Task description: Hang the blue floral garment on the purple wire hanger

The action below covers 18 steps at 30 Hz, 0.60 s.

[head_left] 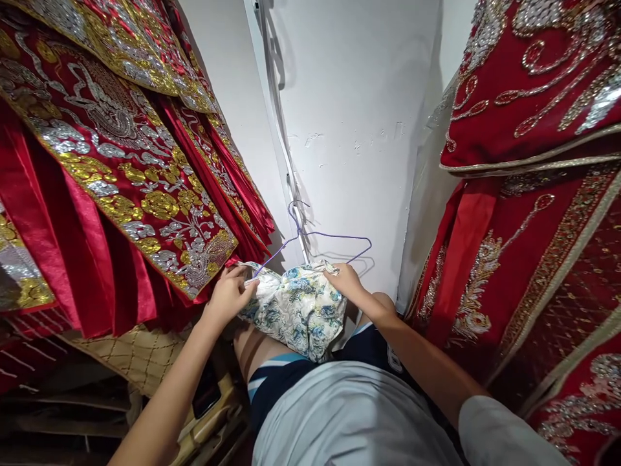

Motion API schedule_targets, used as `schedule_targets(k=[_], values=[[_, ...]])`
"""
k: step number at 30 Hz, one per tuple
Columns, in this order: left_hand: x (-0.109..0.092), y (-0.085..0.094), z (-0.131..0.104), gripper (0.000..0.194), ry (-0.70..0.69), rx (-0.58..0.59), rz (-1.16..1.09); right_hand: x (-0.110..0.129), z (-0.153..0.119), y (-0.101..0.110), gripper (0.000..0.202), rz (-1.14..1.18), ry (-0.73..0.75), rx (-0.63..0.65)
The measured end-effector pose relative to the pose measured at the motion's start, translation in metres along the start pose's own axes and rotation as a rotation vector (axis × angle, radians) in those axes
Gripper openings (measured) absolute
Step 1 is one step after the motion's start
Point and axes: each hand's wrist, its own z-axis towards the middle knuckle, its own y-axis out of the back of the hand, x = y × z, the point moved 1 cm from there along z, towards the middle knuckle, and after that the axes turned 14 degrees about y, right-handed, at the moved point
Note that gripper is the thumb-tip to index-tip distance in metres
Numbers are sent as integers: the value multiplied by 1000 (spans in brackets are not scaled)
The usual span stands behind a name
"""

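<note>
A white garment with blue and green flowers (303, 310) hangs bunched over my lap. At its upper left edge, my left hand (233, 291) pinches the fabric near one end of a purple wire hanger (334, 235). My right hand (343, 278) grips the upper right edge of the same garment. The hanger's left arm runs down to the cloth beside my left fingers, while its right end sticks out bare above my right hand. Its hook is at a white cable on the wall.
Red sequined garments (160, 181) hang at the left, and beaded red garments (528, 84) at the right. A white wall (359, 129) with a white cable (281, 129) stands ahead. Bamboo furniture (208, 433) is at the lower left.
</note>
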Motion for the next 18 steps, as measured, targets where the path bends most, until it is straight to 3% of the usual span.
schedule_targets(k=[4,8,12,15,18], values=[[-14,-6,11,42,-14,-36,-89,1,1,1,25,14,-2,-11],[-37,-22,29,31,-46,8,-347,4,0,-5,29,73,-1,7],[-47,-36,42,17,22,2,-555,3,-5,-2,29,144,51,7],[-44,-38,42,22,49,4,-536,-5,-6,18,35,189,193,-145],[-41,-34,40,26,44,17,-439,-20,3,46,69,111,203,-315]])
